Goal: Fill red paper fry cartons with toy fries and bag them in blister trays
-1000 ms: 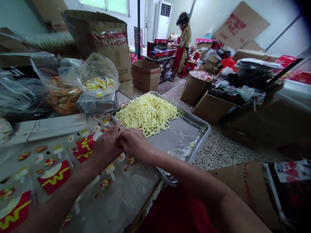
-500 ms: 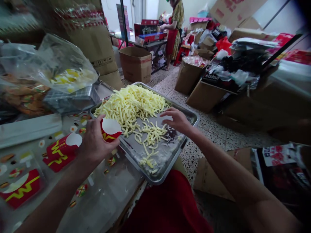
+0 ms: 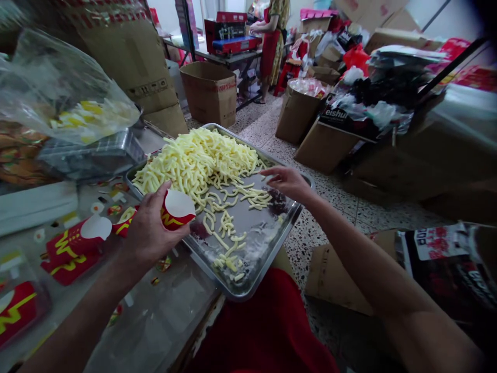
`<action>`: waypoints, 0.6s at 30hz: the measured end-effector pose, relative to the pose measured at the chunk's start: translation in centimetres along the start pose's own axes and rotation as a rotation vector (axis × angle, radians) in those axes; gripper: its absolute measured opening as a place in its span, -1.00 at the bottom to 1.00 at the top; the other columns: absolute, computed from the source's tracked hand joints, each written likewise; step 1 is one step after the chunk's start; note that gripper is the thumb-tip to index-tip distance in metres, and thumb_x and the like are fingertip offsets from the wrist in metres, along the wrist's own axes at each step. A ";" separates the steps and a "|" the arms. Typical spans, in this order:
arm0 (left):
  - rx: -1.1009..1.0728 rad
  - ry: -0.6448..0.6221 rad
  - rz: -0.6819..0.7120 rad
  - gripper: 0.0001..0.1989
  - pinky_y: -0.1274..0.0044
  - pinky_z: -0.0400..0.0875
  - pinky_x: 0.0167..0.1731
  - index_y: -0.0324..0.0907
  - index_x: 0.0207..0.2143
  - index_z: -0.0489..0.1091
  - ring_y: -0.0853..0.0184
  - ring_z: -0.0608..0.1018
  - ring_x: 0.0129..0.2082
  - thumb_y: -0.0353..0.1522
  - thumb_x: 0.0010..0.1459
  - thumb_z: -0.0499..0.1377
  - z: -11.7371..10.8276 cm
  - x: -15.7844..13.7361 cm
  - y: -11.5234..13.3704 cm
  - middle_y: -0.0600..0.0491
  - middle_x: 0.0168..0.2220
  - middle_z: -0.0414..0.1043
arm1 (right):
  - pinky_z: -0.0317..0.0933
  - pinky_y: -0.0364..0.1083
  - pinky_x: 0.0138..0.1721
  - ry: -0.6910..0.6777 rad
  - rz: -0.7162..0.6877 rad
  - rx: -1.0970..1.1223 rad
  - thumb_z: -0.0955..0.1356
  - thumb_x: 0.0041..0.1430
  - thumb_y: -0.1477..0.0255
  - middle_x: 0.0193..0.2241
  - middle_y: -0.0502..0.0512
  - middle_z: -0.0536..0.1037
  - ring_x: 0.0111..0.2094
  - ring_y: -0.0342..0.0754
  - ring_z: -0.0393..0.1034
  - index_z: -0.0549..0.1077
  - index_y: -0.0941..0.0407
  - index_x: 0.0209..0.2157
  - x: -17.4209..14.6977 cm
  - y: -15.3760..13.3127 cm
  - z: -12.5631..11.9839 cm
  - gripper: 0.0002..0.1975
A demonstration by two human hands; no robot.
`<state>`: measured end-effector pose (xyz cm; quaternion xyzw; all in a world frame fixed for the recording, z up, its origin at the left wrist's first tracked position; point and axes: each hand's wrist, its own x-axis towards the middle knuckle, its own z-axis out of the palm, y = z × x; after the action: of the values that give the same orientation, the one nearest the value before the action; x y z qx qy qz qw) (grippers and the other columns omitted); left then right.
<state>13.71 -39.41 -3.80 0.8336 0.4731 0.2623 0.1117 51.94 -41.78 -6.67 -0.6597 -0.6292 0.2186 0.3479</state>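
My left hand [image 3: 151, 220] is wrapped round a red fry carton [image 3: 178, 209] with a yellow zigzag and a white inside; its mouth faces up beside the tray. The metal tray [image 3: 248, 290] bears a big heap of pale yellow fries [image 3: 194, 160] at its far left. A few loose fries [image 3: 229, 254] lie scattered toward the near corner. Over the tray's right part hovers my right hand [image 3: 289, 184], its fingers stretched toward the heap's edge and holding nothing I can see. More red cartons [image 3: 75, 248] lie on the table left of my left hand.
A clear bag with yellow and white pieces [image 3: 89, 114] sits on a clear plastic box [image 3: 93, 153] at the left. Cardboard boxes [image 3: 209, 93] stand on the floor behind, with bags and cartons [image 3: 334, 140] at right. A person in a red apron [image 3: 269, 52] works at a far table.
My right hand has shifted slightly toward the far side of the tray. Some loose fries have moved away from me, toward the heap. My left hand still holds the carton; the view has shifted a little.
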 end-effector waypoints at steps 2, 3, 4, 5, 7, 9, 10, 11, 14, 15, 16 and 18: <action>-0.020 -0.039 0.011 -0.13 0.16 0.36 0.21 -0.11 0.33 0.15 -0.05 0.44 0.17 -0.24 -0.02 0.37 0.2 0.5 0.2 -0.15 0.15 0.35 | 0.28 -0.12 -0.33 0.032 0.076 -0.037 0.44 0.08 0.49 -0.37 0.06 0.64 -0.41 -0.10 0.44 0.66 0.17 -0.13 -0.2 -0.1 -0.2 -0.72; -0.031 -0.061 0.024 -0.13 0.18 0.36 0.21 -0.11 0.33 0.15 -0.04 0.44 0.18 -0.23 -0.02 0.37 0.3 0.8 0.6 -0.15 0.16 0.34 | 0.25 -0.12 -0.35 0.030 0.076 -0.086 0.48 0.05 0.45 -0.44 0.05 0.62 -0.44 -0.11 0.42 0.68 0.17 -0.20 -0.4 -0.3 -0.1 -0.76; -0.043 -0.079 0.039 -0.12 0.19 0.36 0.22 -0.12 0.33 0.14 -0.03 0.43 0.18 -0.22 -0.02 0.37 0.4 1.1 1.1 -0.15 0.16 0.34 | 0.23 -0.12 -0.35 0.004 0.045 -0.140 0.51 0.03 0.43 -0.45 0.04 0.61 -0.44 -0.11 0.41 0.69 0.16 -0.25 -0.6 -0.6 0.3 -0.80; -0.052 -0.092 0.057 -0.12 0.20 0.36 0.22 -0.14 0.34 0.14 -0.02 0.43 0.18 -0.22 -0.01 0.36 0.5 1.4 1.6 -0.15 0.16 0.34 | 0.22 -0.12 -0.34 -0.041 -0.010 -0.195 0.52 0.03 0.43 -0.44 0.05 0.61 -0.43 -0.11 0.41 0.69 0.14 -0.30 -0.8 -1.0 0.6 -0.85; -0.061 -0.098 0.094 -0.11 0.21 0.36 0.21 -0.18 0.34 0.13 -0.01 0.44 0.17 -0.23 -0.01 0.36 0.8 1.8 2.4 -0.16 0.15 0.34 | 0.20 -0.12 -0.29 -0.124 -0.138 -0.286 0.50 0.10 0.44 -0.38 0.06 0.62 -0.37 -0.10 0.43 0.69 0.10 -0.35 -1.2 -1.6 1.2 -0.93; -0.057 -0.091 0.120 -0.11 0.23 0.36 0.21 -0.22 0.35 0.13 0.01 0.45 0.15 -0.24 -0.01 0.36 1.0 1.9 2.7 -0.17 0.14 0.34 | 0.20 -0.12 -0.27 -0.102 -0.191 -0.327 0.46 0.18 0.44 -0.34 0.07 0.63 -0.35 -0.10 0.43 0.69 0.08 -0.33 -1.6 -2.1 1.2 -0.91; -0.053 -0.089 0.129 -0.11 0.23 0.36 0.21 -0.22 0.35 0.13 0.01 0.46 0.15 -0.24 0.00 0.36 1.1 2.0 2.7 -0.17 0.14 0.34 | 0.20 -0.12 -0.27 -0.055 -0.181 -0.328 0.46 0.19 0.43 -0.34 0.07 0.63 -0.36 -0.11 0.43 0.69 0.08 -0.31 -1.8 -2.3 1.0 -0.90; -0.050 -0.094 0.135 -0.11 0.24 0.36 0.21 -0.22 0.35 0.13 0.02 0.46 0.14 -0.24 0.00 0.36 1.2 2.0 2.6 -0.17 0.14 0.35 | 0.20 -0.11 -0.28 -0.008 -0.159 -0.321 0.46 0.19 0.42 -0.34 0.06 0.63 -0.38 -0.11 0.43 0.69 0.08 -0.29 -2.0 -2.4 0.7 -0.90; -0.041 -0.114 0.131 -0.12 0.24 0.36 0.21 -0.18 0.34 0.13 0.03 0.46 0.15 -0.23 0.01 0.36 1.4 2.1 2.2 -0.14 0.16 0.36 | 0.22 -0.10 -0.24 0.006 -0.124 -0.369 0.50 0.16 0.39 -0.34 0.07 0.64 -0.35 -0.08 0.44 0.69 0.09 -0.27 -2.9 -3.1 0.4 -0.89; -0.038 -0.119 0.127 -0.12 0.24 0.36 0.21 -0.18 0.34 0.14 0.03 0.46 0.15 -0.23 0.00 0.37 1.4 2.3 2.3 -0.14 0.16 0.36 | 0.22 -0.09 -0.21 -0.028 -0.128 -0.414 0.51 0.17 0.37 -0.33 0.09 0.64 -0.30 -0.05 0.44 0.69 0.09 -0.27 -3.3 -3.4 0.7 -0.88; -0.036 -0.121 0.126 -0.11 0.25 0.36 0.22 -0.18 0.34 0.14 0.03 0.46 0.15 -0.23 0.00 0.38 1.5 2.4 2.4 -0.14 0.17 0.36 | 0.22 -0.07 -0.18 -0.060 -0.128 -0.467 0.50 0.18 0.34 -0.31 0.11 0.64 -0.26 -0.02 0.45 0.69 0.09 -0.27 -3.7 -3.7 1.1 -0.87; -0.034 -0.123 0.136 -0.10 0.26 0.36 0.22 -0.19 0.34 0.13 0.03 0.46 0.16 -0.24 -0.01 0.38 1.5 2.8 2.9 -0.15 0.17 0.36 | 0.20 -0.06 -0.18 -0.106 -0.092 -0.577 0.48 0.22 0.31 -0.28 0.16 0.63 -0.21 0.01 0.44 0.69 0.11 -0.28 -4.5 -4.4 2.3 -0.84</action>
<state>17.85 -38.44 -2.89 0.8764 0.4028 0.2256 0.1368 46.75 -45.88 -5.61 -0.6899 -0.7118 0.0488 0.1221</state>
